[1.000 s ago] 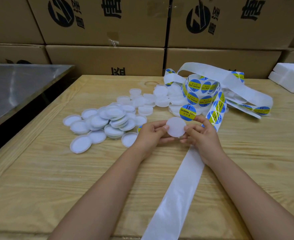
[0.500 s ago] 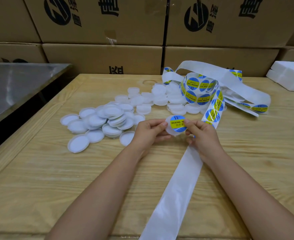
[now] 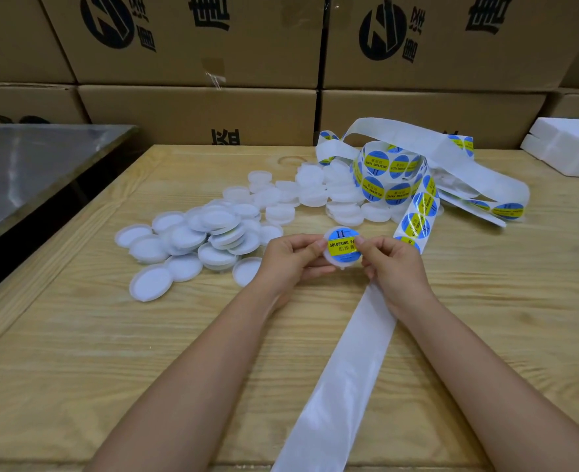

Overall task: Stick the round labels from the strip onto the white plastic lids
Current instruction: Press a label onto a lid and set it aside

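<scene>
1. Hands: one round white plastic lid [image 3: 340, 266] is pinched at its left edge by the left hand [image 3: 289, 258] and at its right edge by the right hand [image 3: 392, 264], just above the pale wooden tabletop [image 3: 144, 369].
2. A round blue-and-yellow label [image 3: 343, 246] is seen on the lid's face.
3. The long white backing strip [image 3: 346, 362] is passed under the right hand; unused labels are carried on its far, coiled part.
4. Loose white lids [image 3: 196, 240] are heaped left of and behind the hands.
5. Brown cardboard boxes [image 3: 196, 110] are stacked behind the tabletop.

label [image 3: 341, 248] text apparently behind right fingers [image 3: 360, 240]
</scene>
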`<action>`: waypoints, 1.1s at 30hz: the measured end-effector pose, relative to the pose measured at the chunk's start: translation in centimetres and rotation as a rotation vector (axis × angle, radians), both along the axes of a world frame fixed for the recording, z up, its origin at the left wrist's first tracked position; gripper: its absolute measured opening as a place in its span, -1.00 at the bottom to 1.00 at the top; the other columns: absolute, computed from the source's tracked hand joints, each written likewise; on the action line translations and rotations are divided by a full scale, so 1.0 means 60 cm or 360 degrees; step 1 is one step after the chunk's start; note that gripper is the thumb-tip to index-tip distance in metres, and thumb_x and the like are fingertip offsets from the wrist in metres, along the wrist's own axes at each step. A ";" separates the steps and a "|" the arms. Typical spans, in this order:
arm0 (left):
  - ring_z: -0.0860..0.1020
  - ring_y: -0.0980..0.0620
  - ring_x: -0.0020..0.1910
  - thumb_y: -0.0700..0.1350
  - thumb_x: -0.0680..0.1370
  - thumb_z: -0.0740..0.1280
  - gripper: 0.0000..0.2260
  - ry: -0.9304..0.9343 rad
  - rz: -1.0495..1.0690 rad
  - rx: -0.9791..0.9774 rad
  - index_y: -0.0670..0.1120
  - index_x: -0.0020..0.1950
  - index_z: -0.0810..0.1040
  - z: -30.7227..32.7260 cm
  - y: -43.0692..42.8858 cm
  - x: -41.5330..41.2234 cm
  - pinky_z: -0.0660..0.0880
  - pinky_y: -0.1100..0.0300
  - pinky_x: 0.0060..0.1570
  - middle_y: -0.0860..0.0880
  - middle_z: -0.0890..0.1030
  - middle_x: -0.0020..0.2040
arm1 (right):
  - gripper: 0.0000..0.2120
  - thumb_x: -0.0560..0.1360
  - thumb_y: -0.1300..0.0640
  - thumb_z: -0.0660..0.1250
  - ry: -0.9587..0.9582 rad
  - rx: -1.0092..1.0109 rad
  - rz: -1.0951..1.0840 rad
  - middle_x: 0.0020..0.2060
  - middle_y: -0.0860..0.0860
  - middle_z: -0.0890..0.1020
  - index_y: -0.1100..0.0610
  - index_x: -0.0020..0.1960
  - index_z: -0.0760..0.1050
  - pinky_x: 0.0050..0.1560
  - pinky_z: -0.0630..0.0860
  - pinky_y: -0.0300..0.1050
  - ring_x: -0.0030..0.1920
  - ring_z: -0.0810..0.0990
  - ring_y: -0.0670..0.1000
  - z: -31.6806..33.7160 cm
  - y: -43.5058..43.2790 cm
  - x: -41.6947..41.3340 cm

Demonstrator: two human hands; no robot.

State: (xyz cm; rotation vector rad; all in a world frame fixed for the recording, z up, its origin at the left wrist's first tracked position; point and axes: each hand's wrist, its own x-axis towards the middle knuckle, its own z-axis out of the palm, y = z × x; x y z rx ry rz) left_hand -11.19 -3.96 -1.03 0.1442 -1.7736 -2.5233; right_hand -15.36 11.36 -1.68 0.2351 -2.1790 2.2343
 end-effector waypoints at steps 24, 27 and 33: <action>0.65 0.00 -0.34 -0.28 0.55 0.30 -0.92 -0.0011 0.0117 -0.0170 -0.27 -0.09 0.56 0.000 0.014 0.001 0.60 0.23 -0.29 -0.11 0.66 -0.31 | -0.84 0.43 0.11 0.44 0.0746 0.0857 -0.0387 -0.43 -0.02 0.56 0.17 -0.25 0.57 -0.25 0.43 -0.19 -0.38 0.49 -0.11 0.001 -0.006 0.025; 0.65 -0.01 -0.32 -0.27 0.54 0.31 -0.90 -0.0012 0.0200 -0.0147 -0.30 -0.04 0.56 0.000 0.018 0.001 0.60 0.23 -0.28 -0.20 0.64 -0.23 | -0.83 0.44 0.13 0.44 0.1000 0.0990 -0.0464 -0.34 0.09 0.65 0.25 -0.18 0.61 -0.21 0.50 0.01 -0.29 0.60 0.09 0.000 -0.010 0.028; 0.64 0.00 -0.35 -0.26 0.53 0.34 -0.93 -0.0017 0.0289 -0.0002 -0.23 -0.13 0.59 -0.003 0.028 0.004 0.60 0.23 -0.29 -0.22 0.62 -0.23 | -0.83 0.45 0.15 0.40 0.1335 0.1123 -0.0573 -0.38 0.13 0.65 0.27 -0.16 0.64 -0.35 0.52 -0.06 -0.35 0.62 0.15 0.003 -0.009 0.033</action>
